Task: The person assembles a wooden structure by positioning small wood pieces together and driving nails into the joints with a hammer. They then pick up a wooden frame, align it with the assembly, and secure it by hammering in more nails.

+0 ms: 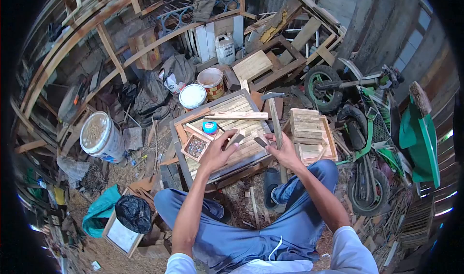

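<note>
Could drop left strip (237,139) or right strip (261,140) onto the slatted tabletop (249,126), given only a fingertip pinch near one end, or knock the small wooden box (187,141) with a wide swing of left hand (218,154). Clamped singly in left hand and right hand (286,154), apart over the tabletop, pointing inward across a gap.

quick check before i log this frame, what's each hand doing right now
Left hand: closed, pinching a small dark piece.
Right hand: closed, pinching another dark piece, held apart from the left one.
</note>
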Available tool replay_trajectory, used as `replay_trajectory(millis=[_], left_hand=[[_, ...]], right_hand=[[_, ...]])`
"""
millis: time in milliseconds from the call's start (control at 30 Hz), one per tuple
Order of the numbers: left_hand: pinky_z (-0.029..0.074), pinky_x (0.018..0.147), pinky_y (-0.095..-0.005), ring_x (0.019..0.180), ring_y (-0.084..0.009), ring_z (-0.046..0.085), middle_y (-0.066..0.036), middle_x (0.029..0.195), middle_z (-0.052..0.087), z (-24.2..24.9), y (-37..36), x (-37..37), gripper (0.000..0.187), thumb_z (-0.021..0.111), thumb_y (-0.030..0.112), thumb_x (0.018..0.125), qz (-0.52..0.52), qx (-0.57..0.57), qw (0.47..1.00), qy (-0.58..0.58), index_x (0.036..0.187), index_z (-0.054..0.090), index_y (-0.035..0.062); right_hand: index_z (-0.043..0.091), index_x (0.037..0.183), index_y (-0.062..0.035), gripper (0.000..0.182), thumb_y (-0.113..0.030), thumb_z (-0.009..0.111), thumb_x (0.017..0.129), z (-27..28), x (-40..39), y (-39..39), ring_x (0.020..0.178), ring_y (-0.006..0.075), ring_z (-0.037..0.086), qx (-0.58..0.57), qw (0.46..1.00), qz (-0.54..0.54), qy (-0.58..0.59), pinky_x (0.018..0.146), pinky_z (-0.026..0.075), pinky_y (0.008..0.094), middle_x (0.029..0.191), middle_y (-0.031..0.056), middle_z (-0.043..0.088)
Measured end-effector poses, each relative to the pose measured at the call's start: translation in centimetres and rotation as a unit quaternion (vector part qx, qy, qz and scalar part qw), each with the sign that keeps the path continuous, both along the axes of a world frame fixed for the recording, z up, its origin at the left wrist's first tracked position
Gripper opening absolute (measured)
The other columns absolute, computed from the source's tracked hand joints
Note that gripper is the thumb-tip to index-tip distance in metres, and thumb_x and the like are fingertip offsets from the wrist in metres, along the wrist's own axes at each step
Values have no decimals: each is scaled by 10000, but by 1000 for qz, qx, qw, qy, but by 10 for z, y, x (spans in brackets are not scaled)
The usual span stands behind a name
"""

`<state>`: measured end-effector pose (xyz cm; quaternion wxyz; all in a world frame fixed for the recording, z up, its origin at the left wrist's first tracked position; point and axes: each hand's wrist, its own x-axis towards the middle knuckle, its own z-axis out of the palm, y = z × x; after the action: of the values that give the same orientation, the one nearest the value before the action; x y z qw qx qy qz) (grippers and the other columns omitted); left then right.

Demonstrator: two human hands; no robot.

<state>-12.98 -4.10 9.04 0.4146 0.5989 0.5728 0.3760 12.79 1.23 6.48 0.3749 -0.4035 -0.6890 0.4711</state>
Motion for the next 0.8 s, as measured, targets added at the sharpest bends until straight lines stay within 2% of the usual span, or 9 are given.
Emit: replay_trajectory(millis=[33, 133, 267, 367, 400, 533, 633, 667, 800], left_hand=[[475, 906, -335, 1057, -221, 613, -152, 1216, 633, 1, 2, 5, 468, 631, 232, 928, -5, 18, 1000, 3, 1341, 514, 46], [459, 960, -354, 1112, -250, 610, -170, 1235, 627, 1, 2, 18, 468, 622, 247, 931, -6, 54, 999, -6, 1339, 515, 45], [431, 998, -347, 1153, -262, 591, -177, 1238, 625, 23, 6, 33, 488, 629, 295, 948, 11, 42, 998, 37, 1341, 514, 30], [430, 997, -345, 1149, -257, 591, -169, 1227, 632, 14, 20, 36, 487, 636, 319, 949, 14, 46, 998, 43, 1324, 536, 25], [446, 960, -319, 1091, -209, 603, -144, 1170, 652, 18, 24, 41, 476, 676, 276, 930, 15, 63, 997, 37, 1304, 554, 10], [462, 887, -267, 993, -120, 588, -88, 1088, 665, 16, 40, 42, 473, 720, 187, 900, -8, 33, 999, 24, 1295, 555, -14], [460, 903, -269, 1005, -125, 590, -88, 1102, 662, 18, 44, 45, 455, 706, 184, 912, -25, 8, 999, 24, 1294, 556, -14], [458, 910, -270, 1009, -126, 592, -88, 1106, 661, 17, 45, 45, 447, 696, 177, 919, -33, 10, 999, 20, 1294, 553, -19], [457, 904, -274, 1011, -127, 588, -85, 1106, 658, 24, 47, 52, 425, 684, 167, 927, -43, -7, 999, 18, 1283, 557, -26]], right_hand=[[440, 1065, -28, 338, 59, 660, 823, 2, 2, 3, 1130, 193, 577, 2, 1000, 7, -16, 953, 476, 322, 1240, 142, 592], [473, 1128, -8, 344, 47, 655, 842, -21, 2, 11, 1104, 176, 580, -21, 995, -3, 96, 934, 484, 317, 1238, 131, 588], [483, 1169, 1, 364, 41, 653, 850, -21, 4, 17, 1107, 170, 576, -46, 996, -20, 81, 944, 477, 316, 1227, 121, 588], [544, 1188, 10, 416, -53, 682, 800, -30, 5, 23, 1026, 166, 606, -14, 990, -36, 132, 921, 470, 329, 1101, 83, 660], [545, 1194, 6, 421, -58, 671, 797, -16, 9, 21, 1024, 186, 620, -1, 994, -32, 105, 921, 471, 340, 1104, 100, 662], [492, 1189, 2, 392, -33, 654, 833, -5, 16, 17, 1069, 145, 578, -32, 997, -19, 61, 922, 457, 307, 1178, 93, 629], [493, 1174, 9, 384, -47, 659, 832, -16, 17, 19, 1057, 151, 580, -11, 995, -18, 93, 923, 456, 311, 1162, 93, 638], [534, 1140, 28, 372, -70, 659, 804, -18, 18, 18, 990, 257, 642, 13, 994, -38, 98, 882, 486, 366, 1092, 157, 666], [522, 1139, 37, 378, -64, 653, 799, -13, 26, 17, 975, 266, 643, 5, 997, -41, 71, 875, 487, 368, 1083, 159, 669]])
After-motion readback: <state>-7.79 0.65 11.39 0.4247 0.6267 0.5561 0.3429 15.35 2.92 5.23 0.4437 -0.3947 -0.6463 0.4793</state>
